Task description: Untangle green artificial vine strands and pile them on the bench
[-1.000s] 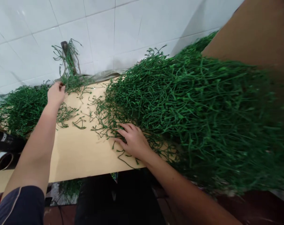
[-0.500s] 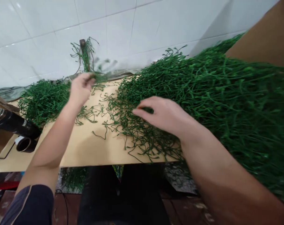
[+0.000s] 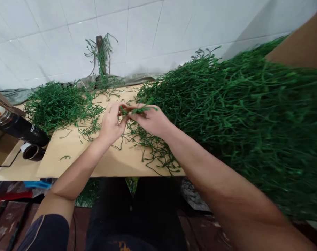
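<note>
My left hand point(image 3: 113, 121) and my right hand point(image 3: 149, 120) meet above the middle of the cardboard-covered table point(image 3: 106, 164). Between their fingertips is a thin green stem point(image 3: 141, 111) with small tips, pinched by both. It looks like the strands around it, perhaps artificial plant stems; how many I hold is hard to make out. Right of my hands lies a large heap of green stems point(image 3: 226, 101), its loose edge spreading beneath my right wrist. A smaller pile of cut-looking green pieces point(image 3: 59, 104) sits to the left.
A dark upright post point(image 3: 99, 45) with green strands draped over it stands by the tiled wall point(image 3: 142, 31). At the left are a black thermos point(image 3: 20, 125) and a dark cup point(image 3: 33, 152). A cardboard flap point(image 3: 302, 45) rises at the back right.
My left hand has come down and right from near the post to meet my right hand. My right hand has moved left and slightly up, off the heap's edge.
</note>
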`<state>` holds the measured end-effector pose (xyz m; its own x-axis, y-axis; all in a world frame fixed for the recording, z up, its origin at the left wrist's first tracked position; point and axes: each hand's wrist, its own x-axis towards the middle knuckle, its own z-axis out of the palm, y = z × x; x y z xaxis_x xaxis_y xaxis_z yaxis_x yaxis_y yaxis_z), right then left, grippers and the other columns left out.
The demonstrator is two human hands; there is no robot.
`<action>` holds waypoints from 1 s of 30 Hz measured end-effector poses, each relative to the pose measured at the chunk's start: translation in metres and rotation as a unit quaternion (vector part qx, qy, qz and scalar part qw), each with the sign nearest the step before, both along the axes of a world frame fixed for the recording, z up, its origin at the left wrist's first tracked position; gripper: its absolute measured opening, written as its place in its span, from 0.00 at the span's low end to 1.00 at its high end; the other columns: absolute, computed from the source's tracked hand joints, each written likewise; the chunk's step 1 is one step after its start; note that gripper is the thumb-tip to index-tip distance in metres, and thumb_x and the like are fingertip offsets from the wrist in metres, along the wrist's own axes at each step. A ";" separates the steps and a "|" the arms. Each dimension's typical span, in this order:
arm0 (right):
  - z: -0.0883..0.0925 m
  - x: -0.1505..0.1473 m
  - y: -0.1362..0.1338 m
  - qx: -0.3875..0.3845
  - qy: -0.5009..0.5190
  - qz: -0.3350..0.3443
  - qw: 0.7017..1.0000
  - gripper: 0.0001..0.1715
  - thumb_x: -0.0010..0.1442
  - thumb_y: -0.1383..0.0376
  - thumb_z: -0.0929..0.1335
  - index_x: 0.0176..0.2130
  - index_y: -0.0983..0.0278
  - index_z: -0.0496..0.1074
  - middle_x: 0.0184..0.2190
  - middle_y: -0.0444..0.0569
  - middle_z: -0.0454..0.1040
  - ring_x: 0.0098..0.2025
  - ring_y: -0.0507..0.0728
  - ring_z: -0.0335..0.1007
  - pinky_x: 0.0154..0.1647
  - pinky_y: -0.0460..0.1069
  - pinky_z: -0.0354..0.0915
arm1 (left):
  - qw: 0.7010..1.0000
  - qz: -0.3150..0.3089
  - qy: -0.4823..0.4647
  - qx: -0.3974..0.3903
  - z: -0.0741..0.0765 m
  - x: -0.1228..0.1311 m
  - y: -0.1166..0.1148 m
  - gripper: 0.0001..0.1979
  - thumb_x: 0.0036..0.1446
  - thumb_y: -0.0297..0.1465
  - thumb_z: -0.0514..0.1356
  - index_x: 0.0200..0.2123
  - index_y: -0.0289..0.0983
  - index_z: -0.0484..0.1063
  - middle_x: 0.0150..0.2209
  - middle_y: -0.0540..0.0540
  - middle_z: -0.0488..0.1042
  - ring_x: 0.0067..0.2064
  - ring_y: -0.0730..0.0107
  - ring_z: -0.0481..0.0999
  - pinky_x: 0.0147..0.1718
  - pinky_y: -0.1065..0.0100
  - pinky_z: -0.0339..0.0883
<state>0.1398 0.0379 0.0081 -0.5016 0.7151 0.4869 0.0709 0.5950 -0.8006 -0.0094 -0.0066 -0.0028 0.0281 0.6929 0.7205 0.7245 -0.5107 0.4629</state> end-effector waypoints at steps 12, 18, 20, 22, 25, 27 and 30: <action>0.014 0.091 -0.038 -0.119 0.263 -0.133 0.948 0.15 0.50 0.53 0.70 0.30 0.61 0.68 0.31 0.42 0.73 0.34 0.52 0.74 0.41 0.54 0.71 | 0.873 0.291 0.191 -0.342 -0.036 -0.094 0.023 0.27 0.56 0.40 0.49 0.50 0.23 0.65 0.50 0.27 0.67 0.57 0.49 0.63 0.56 0.56 0.55; -0.004 0.106 -0.063 -0.227 0.257 -0.116 0.932 0.18 0.47 0.52 0.71 0.33 0.60 0.68 0.38 0.43 0.75 0.37 0.53 0.74 0.43 0.55 0.71 | 0.816 0.277 0.299 -0.410 -0.009 -0.090 0.000 0.26 0.56 0.40 0.45 0.44 0.28 0.73 0.46 0.32 0.74 0.53 0.50 0.69 0.51 0.59 0.60; -0.010 0.106 -0.071 -0.267 0.264 -0.094 0.922 0.19 0.45 0.53 0.72 0.35 0.60 0.69 0.36 0.43 0.75 0.37 0.53 0.74 0.45 0.55 0.71 | 0.827 0.257 0.299 -0.400 -0.006 -0.072 -0.031 0.27 0.57 0.41 0.43 0.46 0.32 0.72 0.46 0.34 0.74 0.50 0.49 0.71 0.47 0.57 0.64; -0.016 0.105 -0.077 -0.303 0.268 -0.078 0.911 0.20 0.45 0.54 0.73 0.36 0.60 0.70 0.33 0.43 0.76 0.37 0.53 0.74 0.46 0.54 0.70 | 0.841 0.226 0.294 -0.394 -0.008 -0.052 -0.064 0.26 0.57 0.41 0.42 0.47 0.35 0.72 0.46 0.37 0.75 0.48 0.52 0.73 0.45 0.58 0.65; -0.027 0.103 -0.082 -0.322 0.268 -0.078 0.905 0.21 0.44 0.55 0.73 0.38 0.61 0.72 0.37 0.44 0.76 0.39 0.53 0.74 0.48 0.54 0.69 | 0.851 0.214 0.269 -0.396 -0.017 -0.027 -0.097 0.25 0.58 0.41 0.43 0.44 0.36 0.74 0.44 0.38 0.77 0.46 0.53 0.74 0.45 0.59 0.64; -0.034 0.101 -0.084 -0.300 0.247 -0.083 0.918 0.20 0.46 0.57 0.72 0.39 0.61 0.72 0.42 0.45 0.75 0.42 0.54 0.73 0.50 0.54 0.68 | 0.864 0.199 0.240 -0.395 -0.022 -0.021 -0.098 0.24 0.57 0.41 0.44 0.42 0.37 0.75 0.43 0.40 0.77 0.46 0.55 0.74 0.47 0.59 0.62; -0.043 0.101 -0.089 -0.224 0.193 -0.092 0.951 0.16 0.50 0.62 0.70 0.41 0.61 0.73 0.44 0.47 0.75 0.47 0.55 0.71 0.53 0.54 0.65 | 0.867 0.218 0.166 -0.417 -0.016 -0.029 -0.074 0.23 0.56 0.41 0.46 0.45 0.36 0.73 0.45 0.41 0.77 0.46 0.59 0.74 0.45 0.64 0.64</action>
<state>0.2406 -0.0515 -0.0347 -0.1941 0.9524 0.2351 -0.2092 0.1940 -0.9584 -0.0380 -0.0810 -0.0184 -0.2571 0.9658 -0.0337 0.9283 0.2565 0.2693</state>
